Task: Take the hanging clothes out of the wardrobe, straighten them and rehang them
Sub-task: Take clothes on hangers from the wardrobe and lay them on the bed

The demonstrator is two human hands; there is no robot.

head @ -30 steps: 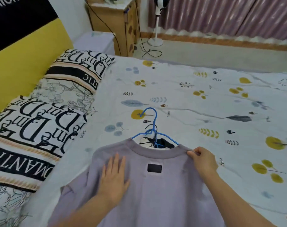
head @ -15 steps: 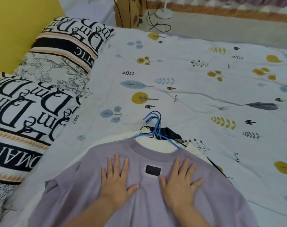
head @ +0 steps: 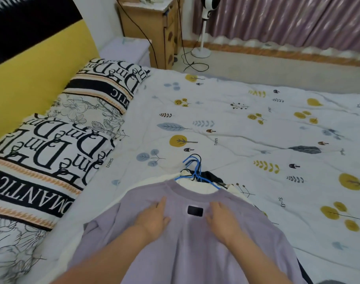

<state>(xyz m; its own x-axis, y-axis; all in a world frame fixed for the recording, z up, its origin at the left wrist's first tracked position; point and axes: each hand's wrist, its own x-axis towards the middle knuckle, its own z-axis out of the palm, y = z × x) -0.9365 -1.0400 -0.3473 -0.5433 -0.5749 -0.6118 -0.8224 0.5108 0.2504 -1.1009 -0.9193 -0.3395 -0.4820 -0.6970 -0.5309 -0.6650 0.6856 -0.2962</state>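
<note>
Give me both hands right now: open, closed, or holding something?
Left hand: open, flat on the purple shirt.
Right hand: open, flat on the same shirt, holding nothing.

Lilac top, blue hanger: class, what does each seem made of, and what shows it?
Lilac top: soft matte fabric, probably cotton knit; it ripples around the pressing hands.
Blue hanger: thin smooth rod, likely plastic or coated wire; its colour is even.
</note>
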